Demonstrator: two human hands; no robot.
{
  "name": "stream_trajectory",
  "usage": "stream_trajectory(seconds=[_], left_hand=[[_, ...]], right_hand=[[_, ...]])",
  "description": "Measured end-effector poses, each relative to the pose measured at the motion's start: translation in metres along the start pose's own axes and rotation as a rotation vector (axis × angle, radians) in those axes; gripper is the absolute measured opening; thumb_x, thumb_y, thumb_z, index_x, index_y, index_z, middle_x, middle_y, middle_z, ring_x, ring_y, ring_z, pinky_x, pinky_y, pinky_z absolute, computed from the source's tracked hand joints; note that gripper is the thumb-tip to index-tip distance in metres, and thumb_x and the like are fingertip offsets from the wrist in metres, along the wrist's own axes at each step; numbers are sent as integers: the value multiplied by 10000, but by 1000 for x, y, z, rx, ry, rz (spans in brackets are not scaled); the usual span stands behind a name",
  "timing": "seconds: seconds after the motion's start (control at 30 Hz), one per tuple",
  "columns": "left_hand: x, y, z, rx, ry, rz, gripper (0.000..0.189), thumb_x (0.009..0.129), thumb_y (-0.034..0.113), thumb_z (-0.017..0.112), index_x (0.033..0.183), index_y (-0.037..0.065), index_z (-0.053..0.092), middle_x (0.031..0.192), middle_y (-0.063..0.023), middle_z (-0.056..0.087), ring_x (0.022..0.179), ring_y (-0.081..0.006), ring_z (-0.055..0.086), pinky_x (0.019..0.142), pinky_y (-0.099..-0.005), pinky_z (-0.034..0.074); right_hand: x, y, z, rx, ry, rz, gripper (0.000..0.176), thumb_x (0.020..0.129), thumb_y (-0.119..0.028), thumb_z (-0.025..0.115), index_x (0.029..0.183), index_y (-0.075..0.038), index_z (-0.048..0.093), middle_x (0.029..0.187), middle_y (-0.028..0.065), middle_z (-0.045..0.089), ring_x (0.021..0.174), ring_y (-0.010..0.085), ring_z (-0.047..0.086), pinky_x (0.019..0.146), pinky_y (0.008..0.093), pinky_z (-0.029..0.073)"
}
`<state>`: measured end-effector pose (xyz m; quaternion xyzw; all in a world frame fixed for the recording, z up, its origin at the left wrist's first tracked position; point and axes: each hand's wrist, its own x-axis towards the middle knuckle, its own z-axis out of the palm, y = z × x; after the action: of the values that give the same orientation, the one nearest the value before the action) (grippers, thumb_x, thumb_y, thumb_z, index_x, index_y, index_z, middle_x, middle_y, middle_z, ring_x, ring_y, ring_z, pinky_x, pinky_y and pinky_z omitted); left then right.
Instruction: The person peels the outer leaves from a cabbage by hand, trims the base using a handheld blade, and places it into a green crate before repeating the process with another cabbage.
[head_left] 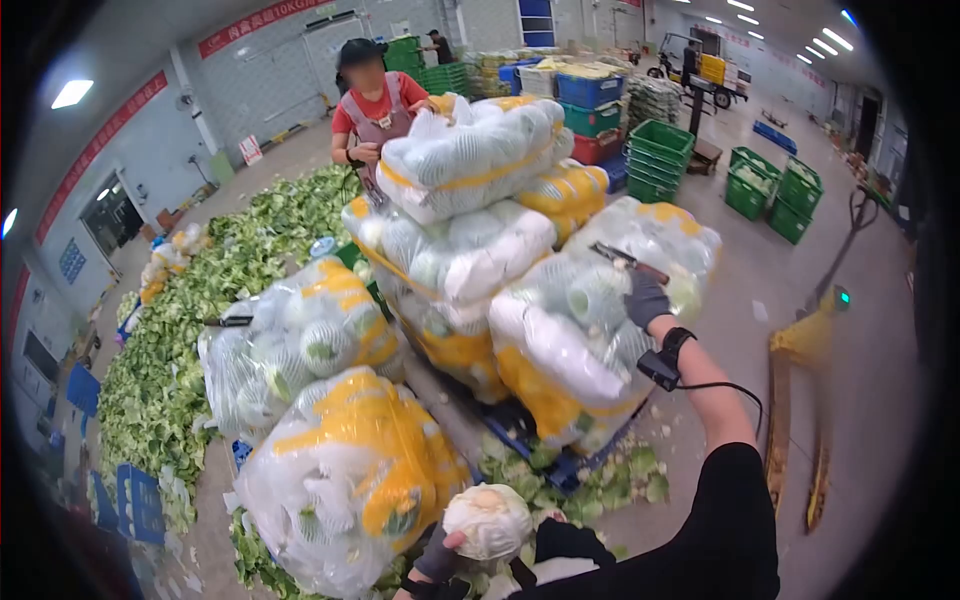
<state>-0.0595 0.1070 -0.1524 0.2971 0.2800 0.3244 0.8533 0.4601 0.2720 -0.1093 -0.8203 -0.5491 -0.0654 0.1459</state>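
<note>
Low in the view, a cabbage [488,522] sits in the left hand [438,556], whose gloved fingers grasp it from its left side and below, with the thumb resting against the pale leaves. It is close to the person's body, just beside a big bag [335,490] with white and yellow wrapping.

The right hand [648,300], also gloved, is stretched out over another bag [560,345], full of netted cabbages. Its fingers are at the handle of a knife [632,262] on top, though at this distance I cannot tell whether they are clenched around it or only touching. A black device [659,370] is strapped at that wrist, with a cable hanging from it.

A second knife [230,321] lies on a bag farther left. Taller bags [470,165] stand stacked in the middle, and a co-worker [378,112] is behind them. Loose leaves [165,380] cover the floor at left; green crates [658,150] and a pallet jack [800,340] stand at right.
</note>
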Motion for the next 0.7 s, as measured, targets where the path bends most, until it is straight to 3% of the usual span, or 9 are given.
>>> stream_trajectory(seconds=[0.1,0.17,0.2,0.27,0.37,0.43,0.5,0.53,0.7], left_hand=[[67,23,34,348,-107,4,890,626,450,702,1281,0,300,1231,-123,449,1129,-225,454,963,-347,359],[109,37,65,378,-136,34,881,630,414,715,1275,-2,282,1222,-130,454,1123,-228,460,963,-344,357],[130,37,74,359,-169,31,872,629,370,728,1273,0,273,1215,-131,457,1122,-225,458,963,-343,356],[172,31,84,373,-196,52,859,629,285,747,1273,1,254,1201,-129,463,1116,-219,457,964,-340,355],[231,24,106,479,-234,188,855,639,218,754,1277,-7,230,1193,-127,456,1098,-213,461,955,-342,362],[267,26,124,651,-305,223,862,641,200,756,1279,-12,217,1201,-135,439,1092,-217,463,937,-346,382],[289,15,145,583,-228,165,881,629,165,761,1289,-19,207,1205,-151,431,1095,-221,459,917,-340,400],[296,14,160,632,-219,159,896,624,154,763,1296,-21,197,1204,-160,429,1097,-226,457,912,-337,404],[324,-20,178,713,-225,111,953,597,161,781,1309,-31,177,1191,-182,430,1087,-237,463,901,-330,411]], right_hand=[[42,44,5,-168,-29,204,463,748,-255,534,1177,-102,454,1177,174,438,1137,332,388,919,443,345],[68,61,22,-23,-75,366,437,770,-309,520,1162,-122,478,1175,174,460,1132,329,423,904,441,369],[76,62,24,-18,-84,369,437,770,-309,520,1162,-122,478,1175,174,460,1132,329,423,904,441,369],[86,65,29,-30,-357,389,424,797,-351,499,1121,-82,456,1192,181,468,1089,334,475,894,449,386],[90,87,64,63,-296,355,572,799,-581,393,1046,-85,534,1064,183,556,988,339,540,827,441,423],[74,96,59,99,-251,314,541,808,-538,415,1060,-74,530,951,191,594,907,357,566,779,437,438],[34,93,34,246,-44,290,426,790,-422,521,990,-46,518,865,182,609,810,364,575,694,417,449],[15,98,24,400,-71,288,414,787,-408,555,972,-44,483,838,178,606,783,366,570,672,410,441],[-121,116,26,645,-152,167,457,793,-378,579,1116,-79,457,942,188,573,871,311,571,760,365,444]])
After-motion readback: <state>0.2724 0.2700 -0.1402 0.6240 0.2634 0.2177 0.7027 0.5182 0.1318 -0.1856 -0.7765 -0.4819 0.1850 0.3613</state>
